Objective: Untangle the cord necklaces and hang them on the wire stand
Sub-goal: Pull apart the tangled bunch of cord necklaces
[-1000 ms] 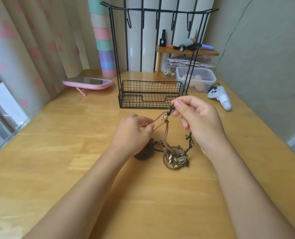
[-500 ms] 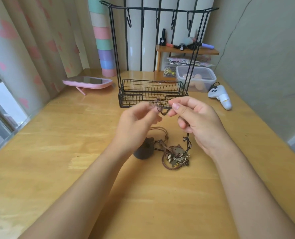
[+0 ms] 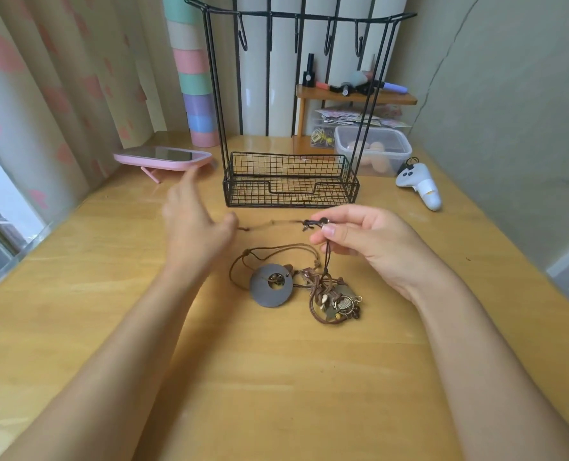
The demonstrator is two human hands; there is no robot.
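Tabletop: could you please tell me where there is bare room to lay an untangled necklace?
Free: tabletop between left forearm and right forearm, near side of the necklace tangle; also the left edge strip. Crowded: back right, around plastic box and white controller.

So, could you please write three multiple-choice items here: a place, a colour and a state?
1. Where does the grey ring pendant lie? A in the basket; B on the table; C on a hook.
2. What colour is the wire stand? A white; B pink; C black.
3. What is the right hand doing? A pinching a cord; B lying flat; C gripping the stand.
Answers: 1 B, it rests on the table before the stand; 2 C, its wires are black; 3 A, thumb and forefinger pinch a dark cord.
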